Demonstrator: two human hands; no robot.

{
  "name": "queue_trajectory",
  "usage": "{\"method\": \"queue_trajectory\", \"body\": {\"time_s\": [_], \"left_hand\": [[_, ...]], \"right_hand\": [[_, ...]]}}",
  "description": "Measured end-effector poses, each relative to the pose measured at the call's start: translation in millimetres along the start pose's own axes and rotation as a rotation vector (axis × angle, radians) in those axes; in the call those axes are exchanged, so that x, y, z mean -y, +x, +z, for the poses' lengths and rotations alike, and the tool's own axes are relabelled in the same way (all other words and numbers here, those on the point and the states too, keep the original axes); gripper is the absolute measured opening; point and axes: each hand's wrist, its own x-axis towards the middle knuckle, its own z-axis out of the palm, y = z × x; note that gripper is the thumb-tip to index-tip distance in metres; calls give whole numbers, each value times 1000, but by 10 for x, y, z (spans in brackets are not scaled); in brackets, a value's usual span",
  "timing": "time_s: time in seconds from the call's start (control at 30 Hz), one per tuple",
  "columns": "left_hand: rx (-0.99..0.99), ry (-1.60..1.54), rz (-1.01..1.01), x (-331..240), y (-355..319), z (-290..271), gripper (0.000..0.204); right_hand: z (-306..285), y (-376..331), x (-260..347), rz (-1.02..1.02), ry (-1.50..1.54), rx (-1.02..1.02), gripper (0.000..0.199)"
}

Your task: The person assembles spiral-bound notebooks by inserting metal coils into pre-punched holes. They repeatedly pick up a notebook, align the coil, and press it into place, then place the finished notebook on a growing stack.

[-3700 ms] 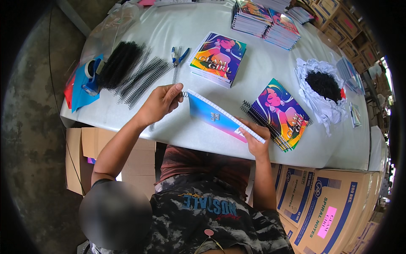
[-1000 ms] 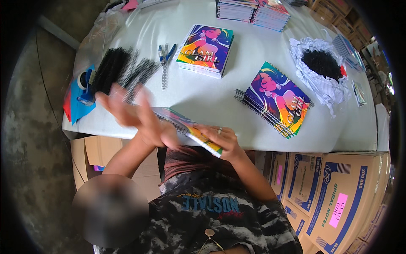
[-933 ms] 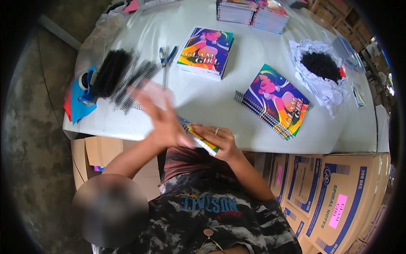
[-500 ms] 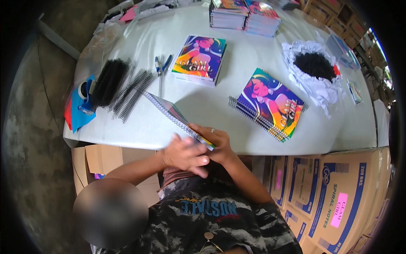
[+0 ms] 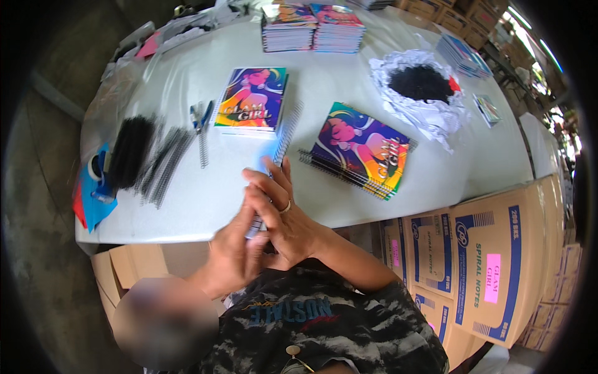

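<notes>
A spiral notebook (image 5: pixel 288 134) stands nearly edge-on between my hands, its coil along the right side and its outline blurred. My right hand (image 5: pixel 289 227), with a ring on one finger, closes round its lower part. Against the lower end, my left hand (image 5: pixel 229 252) grips too, its fingertips meeting the right fingers; it is slightly smeared. Beyond them lies a stack of notebooks with colourful covers (image 5: pixel 252 100). To the right is another spread stack of spiral notebooks (image 5: pixel 361 149). Blue-handled pliers (image 5: pixel 200 117) lie to the left near a loose coil (image 5: pixel 203 153).
Bundles of black coils (image 5: pixel 131 153) and grey coils (image 5: pixel 165 165) lie at left, by a tape roll (image 5: pixel 95 168). At the far side stand tall notebook stacks (image 5: pixel 288 38). Crumpled white paper holds a black tangle (image 5: pixel 420 83). Cardboard boxes (image 5: pixel 498 268) stand below the table's right edge.
The notebook has swung from leaning left to nearly upright, pointing away and right. My left hand has gone from loosely spread to closed at its lower end. The whole view has shifted.
</notes>
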Motion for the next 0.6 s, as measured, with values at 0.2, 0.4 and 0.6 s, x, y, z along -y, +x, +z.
{"method": "queue_trajectory", "body": {"time_s": [0.2,0.4,0.6], "left_hand": [[-258,-733,-269,296,305,-9,16],[-135,-900,-335,439,367,103,12],[-146,-824,-386,460,330,181,12]], "right_hand": [[-343,90,61,674,384,-49,19],[-409,-29,12,819,329,-47,20],[-340,-76,-32,740,307,-196,23]]}}
